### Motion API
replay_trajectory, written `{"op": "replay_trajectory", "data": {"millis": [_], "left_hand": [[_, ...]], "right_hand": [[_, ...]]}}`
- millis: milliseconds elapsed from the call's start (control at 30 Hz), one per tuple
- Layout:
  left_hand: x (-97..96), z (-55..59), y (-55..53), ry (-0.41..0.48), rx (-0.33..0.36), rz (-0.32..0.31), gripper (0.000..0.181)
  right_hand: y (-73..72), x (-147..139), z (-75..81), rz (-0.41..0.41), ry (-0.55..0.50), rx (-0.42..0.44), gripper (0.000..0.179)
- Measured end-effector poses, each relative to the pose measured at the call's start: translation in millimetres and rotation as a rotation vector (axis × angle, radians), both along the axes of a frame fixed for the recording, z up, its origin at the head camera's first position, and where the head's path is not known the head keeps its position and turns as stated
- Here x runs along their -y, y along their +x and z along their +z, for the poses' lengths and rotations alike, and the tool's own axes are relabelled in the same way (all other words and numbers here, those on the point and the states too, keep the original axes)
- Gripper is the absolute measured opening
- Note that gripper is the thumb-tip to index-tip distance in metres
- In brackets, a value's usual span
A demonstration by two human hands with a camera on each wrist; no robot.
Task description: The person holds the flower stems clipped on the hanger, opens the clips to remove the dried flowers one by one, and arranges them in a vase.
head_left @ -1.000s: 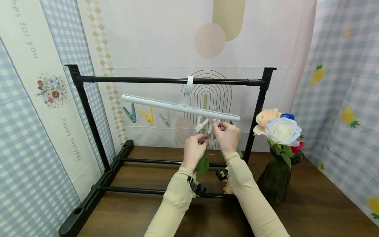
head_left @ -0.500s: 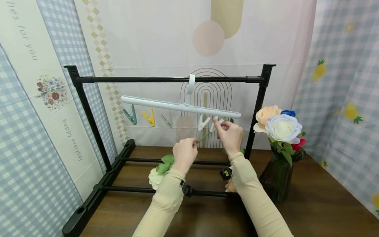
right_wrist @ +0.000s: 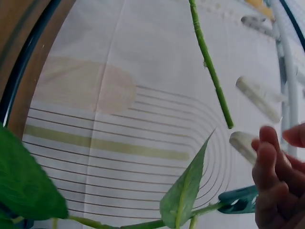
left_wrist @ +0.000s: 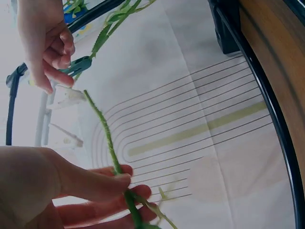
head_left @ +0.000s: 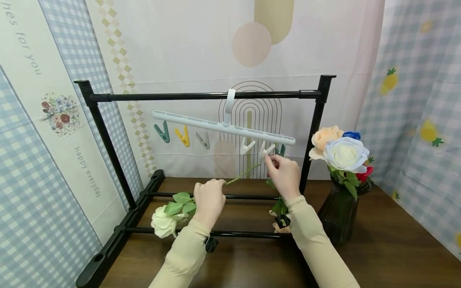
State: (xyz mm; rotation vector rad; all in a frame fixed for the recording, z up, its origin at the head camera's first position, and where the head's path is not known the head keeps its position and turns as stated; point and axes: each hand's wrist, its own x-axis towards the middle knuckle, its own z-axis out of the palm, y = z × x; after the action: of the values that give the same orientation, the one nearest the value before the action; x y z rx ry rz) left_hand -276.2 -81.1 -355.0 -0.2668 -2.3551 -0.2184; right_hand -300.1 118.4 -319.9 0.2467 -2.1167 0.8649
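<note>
My left hand (head_left: 209, 200) pinches the green stem of a white rose (head_left: 165, 222), whose head points down to the left in the head view. The stem's bare end (left_wrist: 88, 95) reaches close to a white clothespin (right_wrist: 244, 145). Fingertips of my right hand (head_left: 284, 174) are at that clothespin, which hangs from a pale blue hanger (head_left: 212, 126) and is partly covered by them. Another white clothespin (head_left: 246, 147) hangs just to its left. Beside my right hand, a dark green clothespin (right_wrist: 238, 200) holds a leafy stem (right_wrist: 147, 224).
The hanger hooks over the top bar of a black rack (head_left: 162, 96). Teal (head_left: 163, 133), yellow (head_left: 183, 137) and grey clothespins (head_left: 203, 141) hang on its left half. A dark glass vase (head_left: 338, 220) with several roses stands right of the rack on the wooden table (head_left: 396, 248).
My left hand has moved left and down with the rose, drawing the stem away from the clothespin. My right hand has shifted slightly right and down. The hanger now slants more, lower on the right.
</note>
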Motion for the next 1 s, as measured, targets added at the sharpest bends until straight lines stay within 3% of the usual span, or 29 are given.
{"op": "replay_trajectory", "data": {"millis": [167, 267, 400, 633, 1000], "left_hand": [[4.8, -3.7, 11.9, -0.033, -0.001, 0.016, 0.034], [4.5, -5.0, 18.6, -0.056, -0.039, 0.000, 0.034], [0.3, -4.4, 26.0, -0.093, -0.063, -0.012, 0.033], [-8.6, -3.6, 31.6, -0.111, -0.071, -0.031, 0.031], [-22.3, -7.0, 32.8, -0.069, -0.197, -0.099, 0.027]], "right_hand": [[16.4, 15, -12.7, 0.155, 0.206, -0.165, 0.009], [25.9, 28, -19.8, 0.235, 0.399, -0.270, 0.010], [34.6, 41, -29.6, 0.235, 0.571, -0.353, 0.015], [38.6, 46, -46.7, 0.111, 0.604, -0.388, 0.017], [39.6, 34, -59.6, 0.074, 0.607, -0.420, 0.017]]}}
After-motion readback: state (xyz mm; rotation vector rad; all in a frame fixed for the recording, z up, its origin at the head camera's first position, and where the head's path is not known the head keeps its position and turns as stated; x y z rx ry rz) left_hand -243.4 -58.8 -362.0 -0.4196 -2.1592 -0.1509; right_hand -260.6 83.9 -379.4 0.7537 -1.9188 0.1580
